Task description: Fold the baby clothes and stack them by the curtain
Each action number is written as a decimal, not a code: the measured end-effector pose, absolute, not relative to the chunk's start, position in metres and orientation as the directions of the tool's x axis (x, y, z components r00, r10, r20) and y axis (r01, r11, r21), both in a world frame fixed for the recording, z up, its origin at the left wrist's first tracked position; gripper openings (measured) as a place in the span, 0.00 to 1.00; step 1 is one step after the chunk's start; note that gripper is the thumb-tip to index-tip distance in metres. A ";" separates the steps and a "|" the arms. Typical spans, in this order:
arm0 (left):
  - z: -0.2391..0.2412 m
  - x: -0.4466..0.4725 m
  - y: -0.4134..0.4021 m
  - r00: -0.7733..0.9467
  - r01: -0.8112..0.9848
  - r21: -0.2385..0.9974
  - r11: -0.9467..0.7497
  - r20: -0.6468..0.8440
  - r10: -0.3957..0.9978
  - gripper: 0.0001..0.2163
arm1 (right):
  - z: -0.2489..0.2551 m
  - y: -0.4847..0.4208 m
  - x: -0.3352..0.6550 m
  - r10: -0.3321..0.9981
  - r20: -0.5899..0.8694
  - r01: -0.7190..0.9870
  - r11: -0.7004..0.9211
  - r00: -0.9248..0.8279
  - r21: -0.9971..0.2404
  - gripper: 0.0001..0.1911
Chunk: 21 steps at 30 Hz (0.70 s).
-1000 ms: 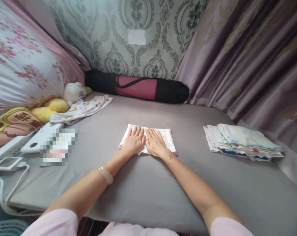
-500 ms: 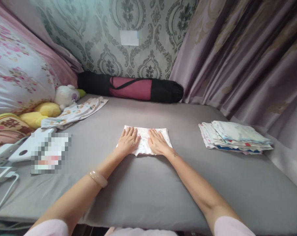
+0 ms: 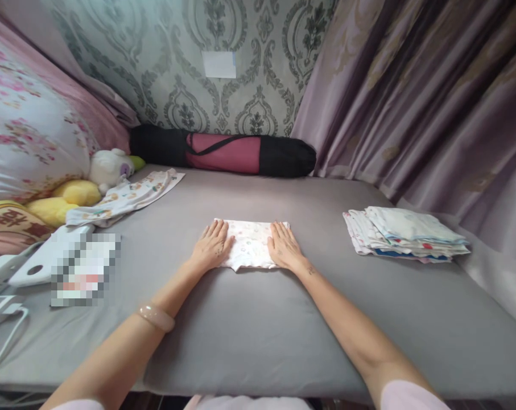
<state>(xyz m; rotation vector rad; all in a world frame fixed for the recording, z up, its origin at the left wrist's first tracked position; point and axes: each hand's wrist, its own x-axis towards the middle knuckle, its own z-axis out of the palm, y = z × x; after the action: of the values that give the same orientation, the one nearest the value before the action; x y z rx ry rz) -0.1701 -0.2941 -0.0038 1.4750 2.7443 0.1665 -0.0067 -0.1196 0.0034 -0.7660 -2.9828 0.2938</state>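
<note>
A folded white garment with a small coloured print [image 3: 251, 244] lies flat on the grey bed sheet [image 3: 240, 330], right in front of me. My left hand [image 3: 212, 245] rests palm down on its left edge, fingers stretched out. On the opposite edge my right hand [image 3: 284, 244] lies flat in the same way. Neither hand grips the cloth. The garment's side edges are partly hidden under my hands. What kind of garment it is I cannot tell.
To the right sits a stack of folded clothes [image 3: 405, 233]. A patterned cloth [image 3: 125, 199] lies at left beside plush toys [image 3: 76, 196], a white device [image 3: 48, 259] and a power strip [image 3: 1, 276]. A long black-and-maroon bag [image 3: 223, 152] lies along the wall.
My hands have slid apart across the garment, the left one to the left and the right one to the right. More of the printed middle shows. The view has shifted slightly.
</note>
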 end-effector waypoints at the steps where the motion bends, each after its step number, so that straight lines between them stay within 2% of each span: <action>1: -0.004 -0.172 -0.295 -0.546 0.834 0.112 0.541 0.018 0.838 0.30 | 0.003 -0.118 -0.006 0.477 -0.022 0.471 0.859 -0.879 -0.202 0.33; 12: -0.017 -0.186 -0.307 -0.563 0.816 0.171 0.552 0.015 0.826 0.31 | -0.003 -0.106 0.010 0.511 -0.032 0.504 0.834 -0.859 -0.224 0.33; 15: -0.010 -0.183 -0.307 -0.567 0.814 0.148 0.562 -0.009 0.823 0.30 | 0.000 -0.106 0.009 0.518 -0.041 0.514 0.829 -0.854 -0.221 0.33; 18: 0.000 -0.171 -0.306 -0.566 0.823 0.080 0.562 0.047 0.823 0.29 | 0.009 -0.116 0.010 0.514 -0.007 0.506 0.842 -0.858 -0.189 0.32; 21: 0.006 -0.150 -0.303 -0.474 0.880 0.041 0.473 0.137 0.870 0.29 | 0.015 -0.136 0.012 0.415 0.075 0.399 0.902 -0.907 -0.166 0.32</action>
<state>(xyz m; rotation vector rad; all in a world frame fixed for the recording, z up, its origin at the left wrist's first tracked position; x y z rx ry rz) -0.1502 -0.3032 0.0056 1.6552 2.7784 0.1721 0.0118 -0.1359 0.0147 -0.6346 -2.9578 0.2230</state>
